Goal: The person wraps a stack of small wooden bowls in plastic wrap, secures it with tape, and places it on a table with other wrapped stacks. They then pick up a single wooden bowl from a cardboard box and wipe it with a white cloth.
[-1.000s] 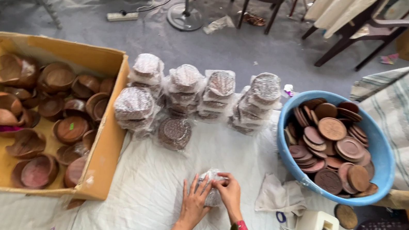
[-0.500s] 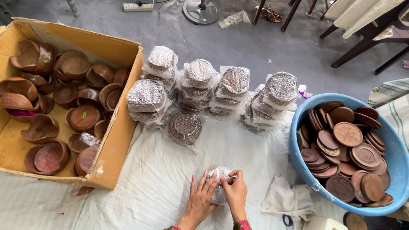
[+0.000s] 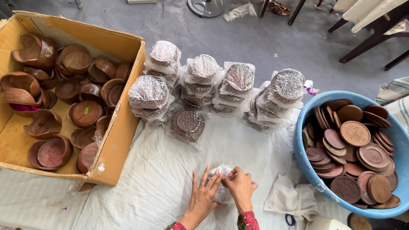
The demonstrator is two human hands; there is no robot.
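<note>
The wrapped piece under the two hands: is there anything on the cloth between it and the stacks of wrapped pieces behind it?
Only one thing shows there: a single wrapped disc lies flat in front of the stacks. Otherwise only bare white cloth lies between them and the wrapped piece, held by the left hand and right hand.

From my remote view I see only the lower forearms and two bare hands at the bottom edge of the head camera's picture. The left hand (image 3: 203,197) wears no glove, and I make out no ring or bangle on it, though the picture is too small for me to be sure. The right hand (image 3: 241,186) is bare as well. Both arms wear long sleeves of dark olive-green cloth that end at the wrists. Each sleeve carries a bold floral pattern in bright pink and red near the cuff, with the blooms wrapping round the wrist. Nothing above the forearms shows in the frame.
</note>
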